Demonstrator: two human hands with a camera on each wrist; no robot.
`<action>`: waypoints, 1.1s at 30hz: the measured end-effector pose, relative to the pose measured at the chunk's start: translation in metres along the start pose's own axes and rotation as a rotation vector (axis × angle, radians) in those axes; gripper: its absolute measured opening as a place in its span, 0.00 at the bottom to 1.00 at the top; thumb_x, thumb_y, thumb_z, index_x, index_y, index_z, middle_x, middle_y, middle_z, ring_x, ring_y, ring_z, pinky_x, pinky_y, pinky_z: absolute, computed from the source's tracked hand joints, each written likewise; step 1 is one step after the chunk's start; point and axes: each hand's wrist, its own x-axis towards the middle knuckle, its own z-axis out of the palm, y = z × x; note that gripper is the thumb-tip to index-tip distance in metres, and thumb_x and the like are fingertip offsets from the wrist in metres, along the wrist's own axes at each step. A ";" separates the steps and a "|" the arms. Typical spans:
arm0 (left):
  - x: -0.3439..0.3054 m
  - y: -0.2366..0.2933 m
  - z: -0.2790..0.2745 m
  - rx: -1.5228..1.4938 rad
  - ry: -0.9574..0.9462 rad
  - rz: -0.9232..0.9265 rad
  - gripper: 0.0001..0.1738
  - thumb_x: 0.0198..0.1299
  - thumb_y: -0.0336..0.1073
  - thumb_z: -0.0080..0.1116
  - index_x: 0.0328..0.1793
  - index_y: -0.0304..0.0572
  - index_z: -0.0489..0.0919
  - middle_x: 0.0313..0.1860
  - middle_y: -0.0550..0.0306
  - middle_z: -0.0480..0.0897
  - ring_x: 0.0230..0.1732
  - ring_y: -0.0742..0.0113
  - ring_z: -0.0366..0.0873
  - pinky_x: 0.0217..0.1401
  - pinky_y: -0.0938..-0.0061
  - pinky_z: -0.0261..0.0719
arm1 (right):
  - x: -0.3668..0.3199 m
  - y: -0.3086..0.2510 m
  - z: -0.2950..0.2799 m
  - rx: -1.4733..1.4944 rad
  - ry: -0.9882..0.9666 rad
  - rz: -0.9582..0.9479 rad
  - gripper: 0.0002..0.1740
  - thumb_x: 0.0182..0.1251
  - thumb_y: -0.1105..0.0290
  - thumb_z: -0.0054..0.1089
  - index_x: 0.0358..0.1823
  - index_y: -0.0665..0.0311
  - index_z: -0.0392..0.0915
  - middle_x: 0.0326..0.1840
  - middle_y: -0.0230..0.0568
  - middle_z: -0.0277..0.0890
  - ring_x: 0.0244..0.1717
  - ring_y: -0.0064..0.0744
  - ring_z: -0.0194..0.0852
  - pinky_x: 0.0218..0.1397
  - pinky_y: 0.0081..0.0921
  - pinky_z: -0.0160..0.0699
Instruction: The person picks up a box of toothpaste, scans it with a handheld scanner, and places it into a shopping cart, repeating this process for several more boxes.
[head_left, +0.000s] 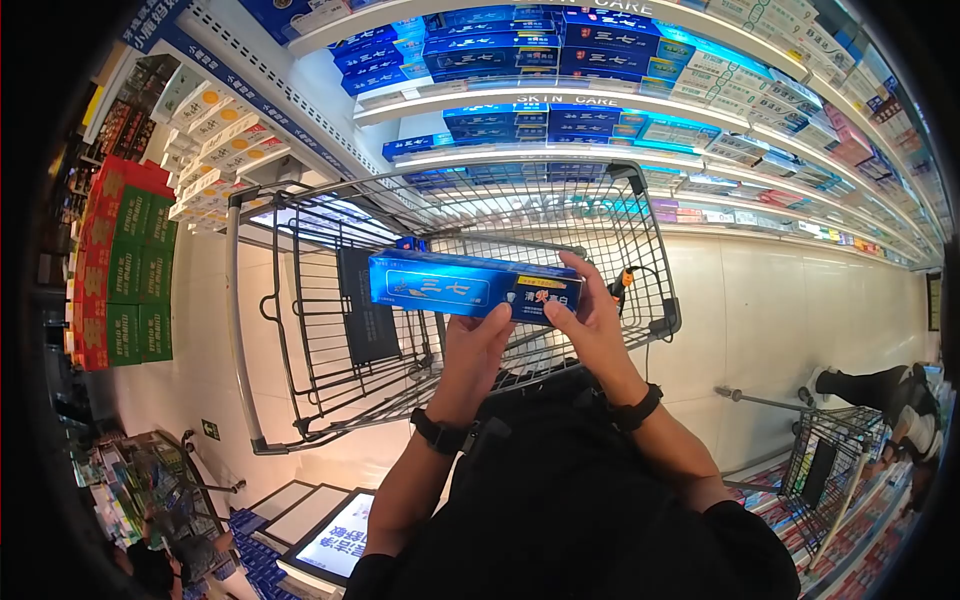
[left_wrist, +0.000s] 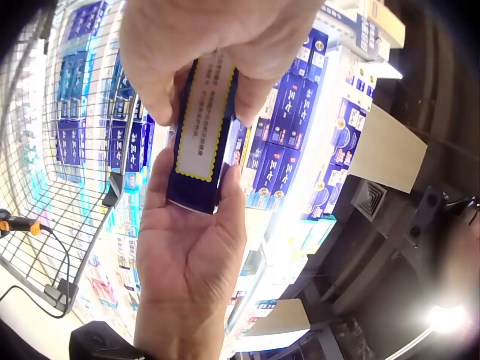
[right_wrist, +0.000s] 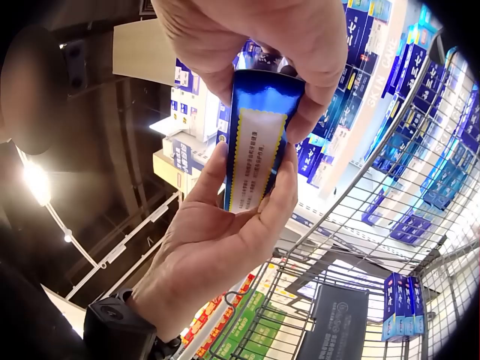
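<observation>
A long blue toothpaste-like box (head_left: 425, 283) is held level above the cart in the head view. The left hand (head_left: 474, 355) pinches its lower edge near the middle, thumb on the printed front. At the box's right end the right hand (head_left: 597, 318) grips it, thumb on the front and fingers around the end. Both wrist views show the box's pale label with a yellow scalloped border (left_wrist: 201, 120) (right_wrist: 256, 154), between the left hand (left_wrist: 217, 37) (right_wrist: 229, 244) and the right hand (left_wrist: 191, 251) (right_wrist: 259, 34).
Beneath the hands stands a wire cart (head_left: 455, 385) with a dark panel (head_left: 370, 310); several small blue boxes (right_wrist: 403, 304) lie in it. Shelves of boxes (head_left: 610, 55) run behind. Red and green cartons (head_left: 125, 265) are stacked left. Another cart (head_left: 835, 450) and a person (head_left: 865, 385) are right.
</observation>
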 end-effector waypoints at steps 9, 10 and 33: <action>0.002 0.015 -0.012 0.025 0.110 0.066 0.17 0.63 0.29 0.61 0.57 0.39 0.73 0.51 0.58 0.80 0.54 0.69 0.78 0.61 0.70 0.78 | 0.000 -0.005 -0.007 0.034 0.014 -0.006 0.38 0.65 0.70 0.65 0.72 0.65 0.55 0.54 0.41 0.72 0.55 0.25 0.71 0.57 0.23 0.73; 0.004 0.016 -0.020 0.014 0.129 0.082 0.16 0.63 0.29 0.61 0.56 0.40 0.73 0.50 0.59 0.80 0.52 0.70 0.79 0.60 0.71 0.79 | -0.001 -0.005 -0.009 0.045 0.022 -0.001 0.38 0.65 0.70 0.66 0.72 0.65 0.55 0.55 0.42 0.72 0.55 0.25 0.71 0.57 0.24 0.73; -0.002 0.045 -0.047 0.489 0.188 0.062 0.30 0.68 0.44 0.57 0.72 0.43 0.66 0.49 0.53 0.75 0.48 0.72 0.74 0.53 0.78 0.74 | -0.002 -0.002 -0.034 -0.187 0.113 0.041 0.31 0.73 0.65 0.53 0.73 0.66 0.56 0.57 0.43 0.72 0.56 0.26 0.70 0.62 0.24 0.68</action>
